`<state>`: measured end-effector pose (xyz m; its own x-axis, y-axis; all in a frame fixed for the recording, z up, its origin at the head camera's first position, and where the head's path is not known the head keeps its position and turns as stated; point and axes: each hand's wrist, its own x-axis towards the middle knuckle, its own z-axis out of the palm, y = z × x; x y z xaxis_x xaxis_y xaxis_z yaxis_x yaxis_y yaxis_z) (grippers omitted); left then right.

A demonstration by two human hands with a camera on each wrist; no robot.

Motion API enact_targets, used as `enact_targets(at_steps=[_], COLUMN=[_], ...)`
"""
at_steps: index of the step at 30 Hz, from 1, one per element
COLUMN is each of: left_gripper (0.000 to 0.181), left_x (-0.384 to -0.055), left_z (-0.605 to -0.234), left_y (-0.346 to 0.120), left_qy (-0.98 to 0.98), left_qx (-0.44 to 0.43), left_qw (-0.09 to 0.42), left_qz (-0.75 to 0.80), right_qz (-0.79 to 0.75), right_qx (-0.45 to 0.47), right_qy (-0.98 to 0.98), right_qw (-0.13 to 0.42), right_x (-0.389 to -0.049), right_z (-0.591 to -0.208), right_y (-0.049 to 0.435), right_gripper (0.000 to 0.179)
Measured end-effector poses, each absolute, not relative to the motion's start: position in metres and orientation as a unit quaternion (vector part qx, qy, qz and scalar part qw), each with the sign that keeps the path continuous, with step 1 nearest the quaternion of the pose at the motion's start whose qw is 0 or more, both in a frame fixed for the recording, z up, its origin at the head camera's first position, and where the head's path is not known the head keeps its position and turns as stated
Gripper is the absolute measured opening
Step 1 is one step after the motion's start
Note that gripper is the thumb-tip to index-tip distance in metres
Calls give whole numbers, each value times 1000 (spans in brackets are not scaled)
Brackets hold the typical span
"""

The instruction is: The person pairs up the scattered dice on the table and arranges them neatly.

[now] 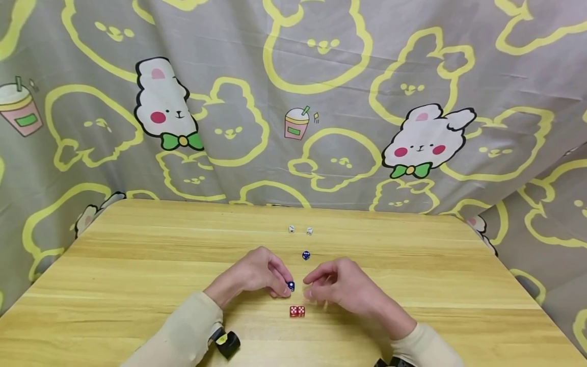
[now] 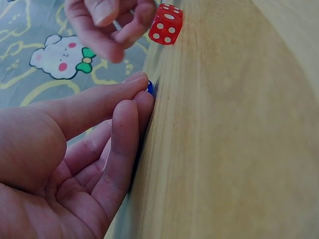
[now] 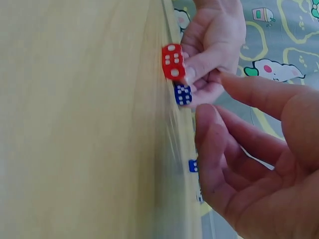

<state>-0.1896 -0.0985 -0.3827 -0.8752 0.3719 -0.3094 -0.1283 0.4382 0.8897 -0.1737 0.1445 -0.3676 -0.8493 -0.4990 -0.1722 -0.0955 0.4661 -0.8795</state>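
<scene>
My left hand (image 1: 258, 270) pinches a blue die (image 1: 291, 286); three o'clock from it, my right hand (image 1: 345, 286), finger and thumb parted, holds nothing. Dragging either hand low toward six o'clock could scatter the red dice (image 1: 297, 311) sitting near there.

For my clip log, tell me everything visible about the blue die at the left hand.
The blue die looks like glossy plastic, a small cube with white pips; one large pip shows in the head view. The left hand pinches it between thumb and fingers. It is between the red dice and the other blue die; whether it touches the table is unclear.
</scene>
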Motion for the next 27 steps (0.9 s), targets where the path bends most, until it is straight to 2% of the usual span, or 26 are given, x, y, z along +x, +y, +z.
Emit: enact_targets(at_steps=[13,27], left_gripper=[19,20], left_x=[-190,-189], left_z=[-382,-382], left_y=[-98,-98], left_qy=[814,812], left_qx=[71,73], left_qw=[246,240], left_qz=[521,528], right_qz=[-467,-458], right_qx=[-136,-96], right_qy=[867,880], right_qw=[108,82], right_x=[-195,-211], right_z=[-357,-358], right_y=[149,147], right_gripper=[29,26])
